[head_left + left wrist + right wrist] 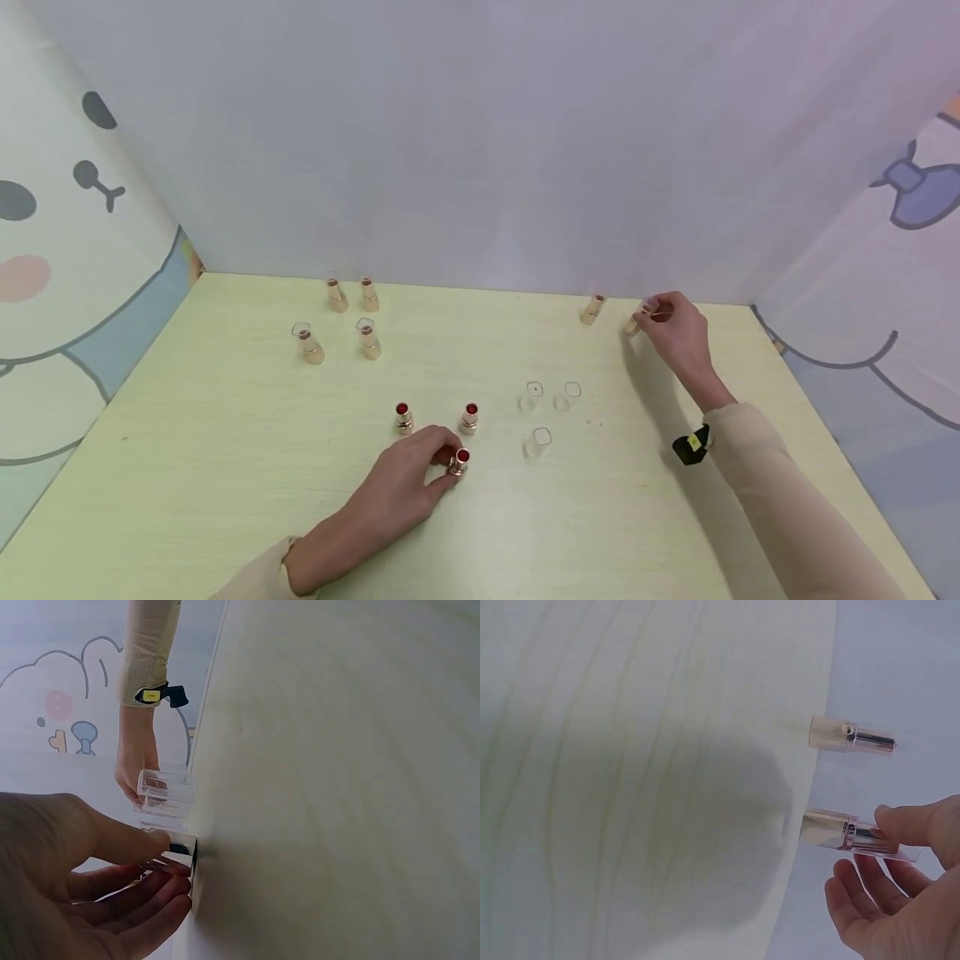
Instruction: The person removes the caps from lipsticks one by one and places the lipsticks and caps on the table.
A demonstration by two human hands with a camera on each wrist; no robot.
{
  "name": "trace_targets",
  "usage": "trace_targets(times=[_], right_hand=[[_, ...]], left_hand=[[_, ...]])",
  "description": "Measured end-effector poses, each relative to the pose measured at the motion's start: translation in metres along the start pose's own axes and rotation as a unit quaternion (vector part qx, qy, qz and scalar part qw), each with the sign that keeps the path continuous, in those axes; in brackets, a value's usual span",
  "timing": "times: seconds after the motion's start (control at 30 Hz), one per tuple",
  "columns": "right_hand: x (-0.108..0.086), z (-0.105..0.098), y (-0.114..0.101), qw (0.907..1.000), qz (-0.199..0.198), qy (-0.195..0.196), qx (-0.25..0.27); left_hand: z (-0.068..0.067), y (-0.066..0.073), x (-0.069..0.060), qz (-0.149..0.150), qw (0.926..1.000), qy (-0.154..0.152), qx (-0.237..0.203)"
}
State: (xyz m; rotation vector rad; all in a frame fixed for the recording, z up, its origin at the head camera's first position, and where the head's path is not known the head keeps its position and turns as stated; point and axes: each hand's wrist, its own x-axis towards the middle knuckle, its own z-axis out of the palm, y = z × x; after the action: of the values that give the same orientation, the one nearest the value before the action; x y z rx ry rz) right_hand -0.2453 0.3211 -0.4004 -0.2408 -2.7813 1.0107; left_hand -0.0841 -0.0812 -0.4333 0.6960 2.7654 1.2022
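Near the front middle, my left hand (405, 475) (97, 877) pinches an uncapped gold lipstick tube (460, 462) with a red top, standing on the table. Just behind it are two more uncapped tubes (404, 418) (469, 418). At the back right my right hand (678, 333) (900, 892) holds the clear cap of a gold tube (825, 829) between thumb and fingers; the tube's base rests on the table. Beside that one stands another clear-capped gold tube (592, 310) (829, 733).
Several clear caps (542, 443) (532, 396) (567, 397) stand right of centre. Several capped gold tubes (337, 296) (370, 342) are grouped at the back left. A pale curtain (480, 150) rises behind the table (225, 467), with printed cloth (45, 250) at the sides.
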Motion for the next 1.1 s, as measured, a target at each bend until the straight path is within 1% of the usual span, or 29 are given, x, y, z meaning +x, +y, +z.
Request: trace_targets(times=[0.2,0.4,0.53,0.67,0.8,0.93,1.03,1.1], right_hand=[[-0.013,-0.008,-0.011,0.9996,-0.027,-0.006,-0.004],[-0.032,-0.016,-0.030,0.9981,-0.060,-0.017,0.003],[-0.048,-0.021,-0.046,0.9961,-0.087,-0.019,0.007],[-0.066,-0.028,-0.064,0.9940,-0.105,-0.024,0.018],[-0.085,-0.032,-0.084,0.9913,-0.121,-0.042,0.031],[-0.102,-0.032,-0.102,0.9859,-0.152,-0.055,0.043],[-0.115,-0.031,-0.113,0.9809,-0.177,-0.060,0.055],[-0.124,-0.031,-0.118,0.9777,-0.188,-0.065,0.067]], left_hand=[[-0.002,0.000,-0.001,0.000,0.9999,-0.006,0.009],[-0.006,0.003,-0.004,-0.001,0.9994,-0.001,0.033],[-0.013,0.006,-0.009,0.000,0.9993,0.004,0.037],[-0.024,0.012,-0.014,0.001,0.9995,0.014,0.029],[-0.037,0.021,-0.018,0.007,0.9990,0.030,0.032],[-0.048,0.030,-0.020,0.011,0.9978,0.055,0.036],[-0.054,0.035,-0.018,0.026,0.9963,0.077,0.027],[-0.056,0.036,-0.017,0.047,0.9945,0.092,0.014]])
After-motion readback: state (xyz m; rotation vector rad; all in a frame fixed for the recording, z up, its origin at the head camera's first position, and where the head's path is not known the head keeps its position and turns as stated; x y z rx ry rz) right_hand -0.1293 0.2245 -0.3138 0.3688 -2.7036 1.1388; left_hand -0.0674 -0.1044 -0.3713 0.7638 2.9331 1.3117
